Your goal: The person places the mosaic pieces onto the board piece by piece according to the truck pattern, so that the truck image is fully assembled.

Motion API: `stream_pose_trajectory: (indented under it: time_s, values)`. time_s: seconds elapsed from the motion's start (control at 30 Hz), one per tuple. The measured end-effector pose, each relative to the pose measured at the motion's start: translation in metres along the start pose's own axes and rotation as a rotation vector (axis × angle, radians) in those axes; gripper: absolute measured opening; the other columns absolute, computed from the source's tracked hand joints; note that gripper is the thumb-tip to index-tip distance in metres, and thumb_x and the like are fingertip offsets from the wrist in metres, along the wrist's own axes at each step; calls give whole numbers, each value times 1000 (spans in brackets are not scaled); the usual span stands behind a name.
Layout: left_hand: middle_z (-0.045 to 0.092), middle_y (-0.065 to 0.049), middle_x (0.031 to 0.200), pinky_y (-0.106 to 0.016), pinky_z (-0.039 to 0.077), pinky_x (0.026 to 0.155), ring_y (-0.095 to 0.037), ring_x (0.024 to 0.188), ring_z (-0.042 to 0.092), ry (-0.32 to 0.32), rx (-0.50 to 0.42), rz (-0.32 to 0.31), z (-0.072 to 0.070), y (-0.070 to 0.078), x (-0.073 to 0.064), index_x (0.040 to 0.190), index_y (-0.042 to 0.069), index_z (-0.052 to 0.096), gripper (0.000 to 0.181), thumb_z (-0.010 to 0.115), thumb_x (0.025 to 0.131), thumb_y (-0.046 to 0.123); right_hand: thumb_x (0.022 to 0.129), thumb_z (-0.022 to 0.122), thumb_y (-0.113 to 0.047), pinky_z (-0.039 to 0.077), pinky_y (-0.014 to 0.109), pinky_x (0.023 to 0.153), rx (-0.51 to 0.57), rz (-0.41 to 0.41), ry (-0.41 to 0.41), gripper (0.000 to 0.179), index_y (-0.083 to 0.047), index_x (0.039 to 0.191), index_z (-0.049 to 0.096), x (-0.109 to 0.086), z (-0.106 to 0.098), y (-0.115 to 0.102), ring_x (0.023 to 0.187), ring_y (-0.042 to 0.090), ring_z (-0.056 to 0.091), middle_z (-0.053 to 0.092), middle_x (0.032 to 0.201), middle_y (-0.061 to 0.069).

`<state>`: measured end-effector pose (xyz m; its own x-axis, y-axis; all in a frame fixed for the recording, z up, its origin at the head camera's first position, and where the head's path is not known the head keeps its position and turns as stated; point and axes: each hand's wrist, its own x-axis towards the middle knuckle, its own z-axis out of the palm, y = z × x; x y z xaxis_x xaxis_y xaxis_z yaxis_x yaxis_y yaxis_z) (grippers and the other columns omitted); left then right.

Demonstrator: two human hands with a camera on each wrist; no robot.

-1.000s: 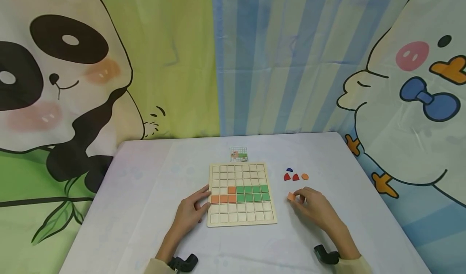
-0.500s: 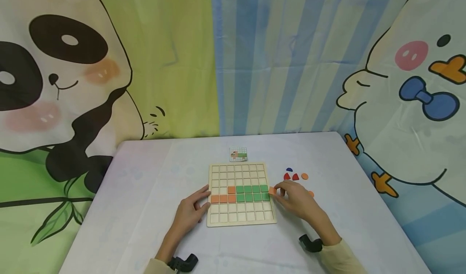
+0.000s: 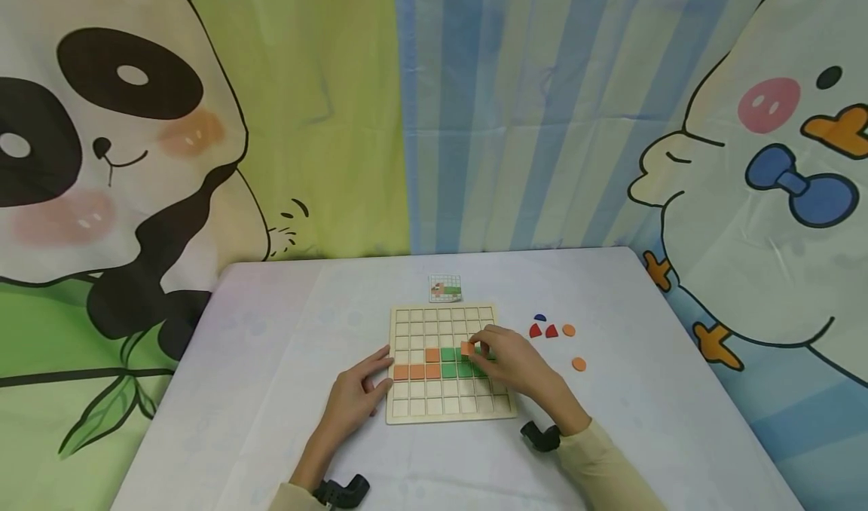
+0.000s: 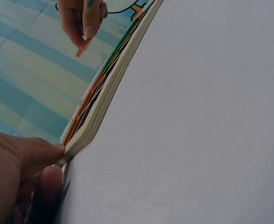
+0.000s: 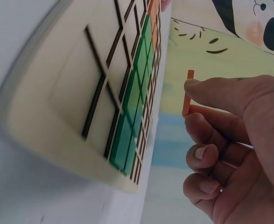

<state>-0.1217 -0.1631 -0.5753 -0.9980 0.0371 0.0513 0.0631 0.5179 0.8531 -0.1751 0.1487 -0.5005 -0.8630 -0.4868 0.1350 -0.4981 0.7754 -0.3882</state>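
A wooden grid board [image 3: 450,413] lies on the table, with orange tiles [image 3: 408,372] and green tiles [image 3: 449,370] set in two of its rows. My left hand [image 3: 354,392] rests at the board's left edge, thumb and forefinger touching the rim apart from each other. Above the green rows, my right hand [image 3: 518,362] pinches an orange square tile [image 5: 188,92] between thumb and forefinger. In the right wrist view that tile is seen edge-on, raised off the board, and the other fingers are curled behind it. The right hand hides part of the green rows in the head view.
Right of the board lie two red wedge pieces [image 3: 551,331], a blue half-round piece [image 3: 539,317] and two orange discs [image 3: 579,364]. Behind the board is a small pattern card [image 3: 445,289]. A printed curtain [image 3: 542,119] stands at the table's far edge.
My right hand has carried the orange tile leftward from the table to above the green rows, uncovering an orange disc. My left hand stays at the board's edge.
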Motion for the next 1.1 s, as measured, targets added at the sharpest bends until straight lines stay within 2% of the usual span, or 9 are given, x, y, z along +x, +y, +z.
stream_pose_trajectory:
  time_s: [0.27, 0.5, 0.77, 1.1]
  values:
    - [61, 11, 155, -25, 46, 43, -9, 47, 51, -10, -6, -26, 1, 0, 0, 138, 17, 72, 45, 80, 94, 12, 97, 79, -25, 47, 21, 68, 0, -66, -1, 21, -14, 115, 78, 19, 12, -7, 77, 6, 52, 67, 92, -7]
    - [62, 11, 154, -25, 45, 43, -9, 47, 50, -4, -9, -17, 0, -1, 1, 137, 17, 72, 44, 79, 94, 12, 101, 73, -26, 45, 23, 68, 0, -99, -28, 21, -12, 117, 77, 35, 22, -12, 74, 6, 49, 65, 88, -6]
    - [62, 10, 154, -25, 45, 43, -8, 47, 50, -7, -15, -2, -1, -2, 0, 137, 16, 72, 44, 79, 94, 11, 102, 73, -31, 44, 23, 64, -8, -53, -55, 26, -11, 118, 77, 49, 33, -18, 70, 7, 49, 65, 84, -5]
    - [62, 4, 154, -25, 44, 42, -7, 46, 49, 3, -26, 19, 1, -3, 0, 137, 14, 73, 45, 80, 93, 8, 102, 72, -28, 51, 25, 68, -12, -23, -93, 26, -8, 118, 76, 57, 38, -26, 75, 8, 58, 71, 93, 0]
